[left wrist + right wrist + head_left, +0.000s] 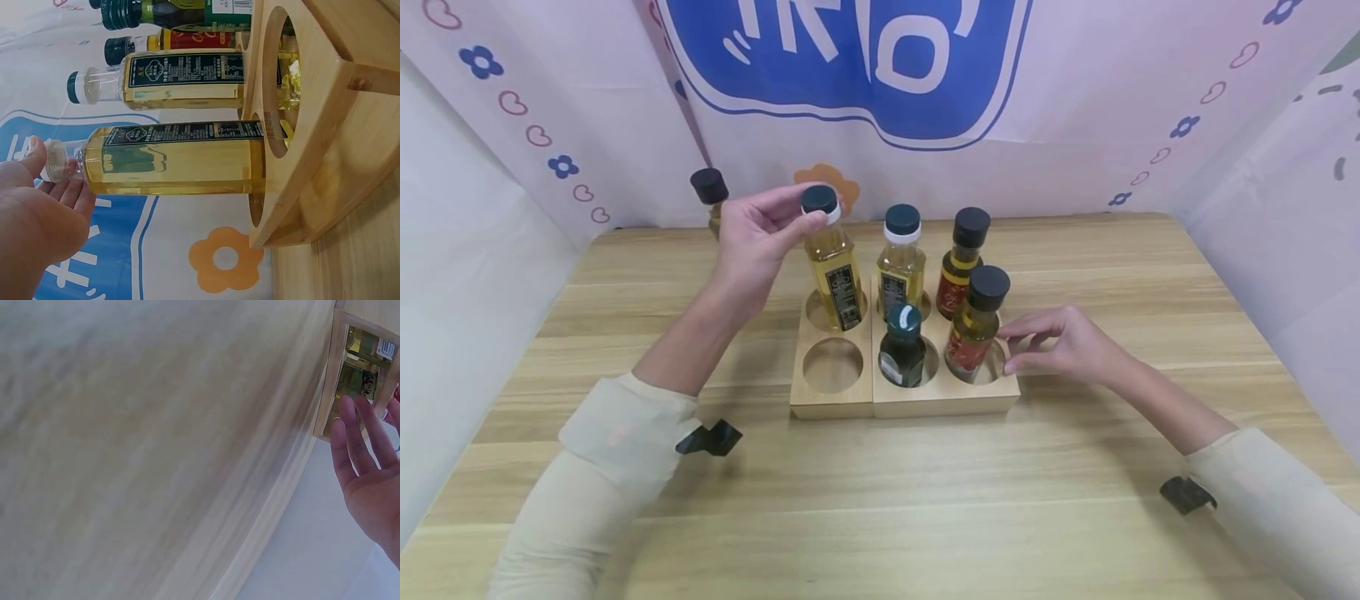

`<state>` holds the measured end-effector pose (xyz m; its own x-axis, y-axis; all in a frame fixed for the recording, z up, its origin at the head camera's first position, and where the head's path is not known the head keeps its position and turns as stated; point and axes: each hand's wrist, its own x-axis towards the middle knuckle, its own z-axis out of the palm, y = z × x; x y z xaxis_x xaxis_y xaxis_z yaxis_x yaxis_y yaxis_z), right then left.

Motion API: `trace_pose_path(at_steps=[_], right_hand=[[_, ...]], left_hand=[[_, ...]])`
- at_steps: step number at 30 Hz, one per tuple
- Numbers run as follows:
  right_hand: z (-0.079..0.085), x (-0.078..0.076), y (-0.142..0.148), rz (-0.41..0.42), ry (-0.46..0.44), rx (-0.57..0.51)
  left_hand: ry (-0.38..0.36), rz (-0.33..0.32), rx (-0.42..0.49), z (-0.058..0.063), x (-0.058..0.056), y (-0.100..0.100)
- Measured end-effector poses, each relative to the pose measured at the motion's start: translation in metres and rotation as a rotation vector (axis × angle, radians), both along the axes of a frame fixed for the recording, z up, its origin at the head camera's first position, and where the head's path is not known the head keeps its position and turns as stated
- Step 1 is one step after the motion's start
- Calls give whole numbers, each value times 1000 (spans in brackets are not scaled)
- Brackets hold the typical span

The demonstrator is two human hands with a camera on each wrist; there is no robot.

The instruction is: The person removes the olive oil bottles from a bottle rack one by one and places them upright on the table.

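My left hand (752, 242) pinches the dark green cap and neck of a yellow oil bottle (833, 275), thumb on one side and fingers on the other. The bottle leans slightly, its lower end in the back left hole of a wooden bottle rack (831, 408). In the left wrist view the same oil bottle (181, 162) reaches into the hole. My right hand (1071, 346) touches the rack's right end, beside a red-labelled bottle (970, 337). Loosely extended fingers of the right hand (375, 469) show against the rack's side in the right wrist view.
In the rack stand a second yellow oil bottle (901, 271), a small dark green bottle (902, 358) and another red-labelled bottle (957, 275). A black-capped bottle (709, 187) is partly hidden behind my left hand. A printed cloth (1075, 108) hangs behind the wooden table (880, 517).
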<state>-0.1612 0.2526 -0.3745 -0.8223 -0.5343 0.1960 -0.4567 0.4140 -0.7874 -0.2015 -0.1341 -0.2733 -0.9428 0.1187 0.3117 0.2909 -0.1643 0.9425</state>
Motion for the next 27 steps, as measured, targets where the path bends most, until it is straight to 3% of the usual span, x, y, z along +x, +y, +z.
trace_pose_path(at_steps=[18, 27], right_hand=[[0, 0, 0, 1, -3, 4], [0, 0, 0, 2, -5, 3]], left_hand=[[26, 75, -3, 12, -4, 0], [54, 80, 68, 15, -8, 0]])
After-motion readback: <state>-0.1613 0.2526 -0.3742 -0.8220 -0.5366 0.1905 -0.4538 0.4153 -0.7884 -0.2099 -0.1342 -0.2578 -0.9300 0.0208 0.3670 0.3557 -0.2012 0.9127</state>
